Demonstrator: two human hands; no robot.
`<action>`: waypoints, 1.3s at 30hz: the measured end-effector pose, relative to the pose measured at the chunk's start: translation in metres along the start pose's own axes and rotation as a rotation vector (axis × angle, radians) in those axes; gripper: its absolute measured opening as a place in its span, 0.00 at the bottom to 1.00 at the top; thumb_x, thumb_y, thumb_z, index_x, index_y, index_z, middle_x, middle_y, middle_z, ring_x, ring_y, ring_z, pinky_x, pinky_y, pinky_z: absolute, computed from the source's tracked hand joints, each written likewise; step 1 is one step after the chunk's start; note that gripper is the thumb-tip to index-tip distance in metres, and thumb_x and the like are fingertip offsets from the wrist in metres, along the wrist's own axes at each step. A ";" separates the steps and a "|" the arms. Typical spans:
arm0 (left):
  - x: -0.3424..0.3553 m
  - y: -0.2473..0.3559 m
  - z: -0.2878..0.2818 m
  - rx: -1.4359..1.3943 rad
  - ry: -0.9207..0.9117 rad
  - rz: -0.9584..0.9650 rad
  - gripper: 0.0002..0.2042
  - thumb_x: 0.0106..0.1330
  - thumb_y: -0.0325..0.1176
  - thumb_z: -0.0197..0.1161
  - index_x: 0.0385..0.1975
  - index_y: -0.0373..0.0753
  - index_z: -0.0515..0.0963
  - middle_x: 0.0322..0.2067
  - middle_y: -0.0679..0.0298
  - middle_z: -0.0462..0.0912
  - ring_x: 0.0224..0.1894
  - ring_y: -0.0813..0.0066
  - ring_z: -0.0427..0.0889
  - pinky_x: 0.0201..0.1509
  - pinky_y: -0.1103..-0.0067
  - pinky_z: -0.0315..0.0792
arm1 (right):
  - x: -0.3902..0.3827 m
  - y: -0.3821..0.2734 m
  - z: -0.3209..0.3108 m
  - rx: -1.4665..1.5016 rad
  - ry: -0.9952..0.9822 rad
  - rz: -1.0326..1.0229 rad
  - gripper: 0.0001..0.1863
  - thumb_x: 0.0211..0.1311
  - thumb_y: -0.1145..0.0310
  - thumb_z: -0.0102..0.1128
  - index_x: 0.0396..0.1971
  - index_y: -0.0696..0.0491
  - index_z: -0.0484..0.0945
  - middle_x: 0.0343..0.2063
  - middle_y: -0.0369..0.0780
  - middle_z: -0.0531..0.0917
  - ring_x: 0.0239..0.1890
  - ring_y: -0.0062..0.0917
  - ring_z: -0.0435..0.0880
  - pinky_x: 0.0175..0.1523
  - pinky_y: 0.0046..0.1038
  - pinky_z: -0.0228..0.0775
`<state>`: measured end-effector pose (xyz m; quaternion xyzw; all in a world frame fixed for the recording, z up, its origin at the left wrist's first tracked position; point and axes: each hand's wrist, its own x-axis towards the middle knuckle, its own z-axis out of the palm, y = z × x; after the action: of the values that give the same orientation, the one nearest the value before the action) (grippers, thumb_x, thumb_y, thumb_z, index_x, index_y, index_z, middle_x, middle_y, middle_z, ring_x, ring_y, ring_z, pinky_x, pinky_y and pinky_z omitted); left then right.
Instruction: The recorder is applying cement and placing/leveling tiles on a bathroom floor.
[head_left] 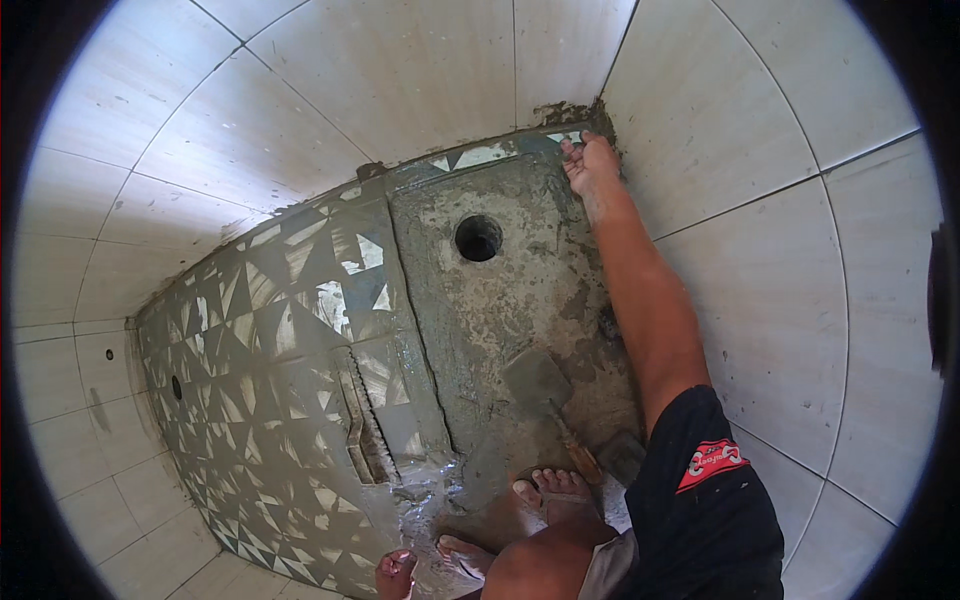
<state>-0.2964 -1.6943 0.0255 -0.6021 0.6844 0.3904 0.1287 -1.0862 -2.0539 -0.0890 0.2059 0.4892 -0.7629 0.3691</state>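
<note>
At the back right corner, my right hand [595,162] has its fingers curled on the end of a narrow patterned tile strip [480,152] along the wall. My left hand [397,568] is low in view with fingers curled; what it holds, if anything, is too small to tell. Between them is rough mortared floor [500,300] with a round drain hole [478,237]. A trowel [540,385] lies beside my right foot [560,490], and a notched trowel [365,420] lies at the edge of the patterned tiles [250,370], which are smeared with grey mortar.
Pale tiled walls [760,280] rise close on the right, left and back, with grout smears along their base. A dark, indistinct object [625,455] lies on the floor by the right wall. My sandalled feet stand on wet mortar at the lower middle.
</note>
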 end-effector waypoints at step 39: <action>0.013 0.050 0.019 -0.406 -0.011 -0.342 0.19 0.70 0.44 0.63 0.51 0.37 0.82 0.43 0.52 0.84 0.41 0.56 0.83 0.42 0.66 0.77 | 0.014 0.003 0.028 -0.788 0.153 -0.267 0.16 0.71 0.61 0.62 0.37 0.62 0.79 0.24 0.45 0.84 0.17 0.28 0.82 0.19 0.31 0.69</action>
<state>-0.3508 -1.6922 0.0236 -0.7205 0.4798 0.4954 0.0731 -1.0920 -2.0851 -0.0878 0.0401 0.7919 -0.5411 0.2801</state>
